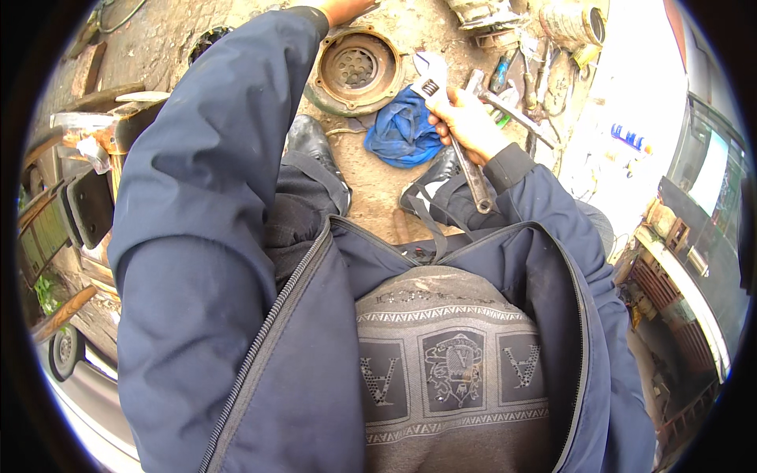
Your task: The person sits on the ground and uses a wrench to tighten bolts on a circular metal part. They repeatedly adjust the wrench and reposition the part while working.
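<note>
An adjustable wrench [479,186] is gripped in my right hand [467,122], its jaw pointing away from me and its handle slanting back toward my leg. My left arm reaches far forward, and my left hand [341,9] is cut off by the upper edge, so its fingers barely show. Just below that hand lies a round, dirty metal housing [359,67] with a perforated centre and a flanged rim. A crumpled blue cloth [400,132] sits on the ground between the housing and my right hand.
Right of the wrench lie a hammer [516,114], a blue-handled tool [500,74] and several other hand tools. Cylindrical metal parts [574,26] stand at the far right. My shoes [314,151] are close to the cloth and housing. Wooden pieces [88,69] are on the left.
</note>
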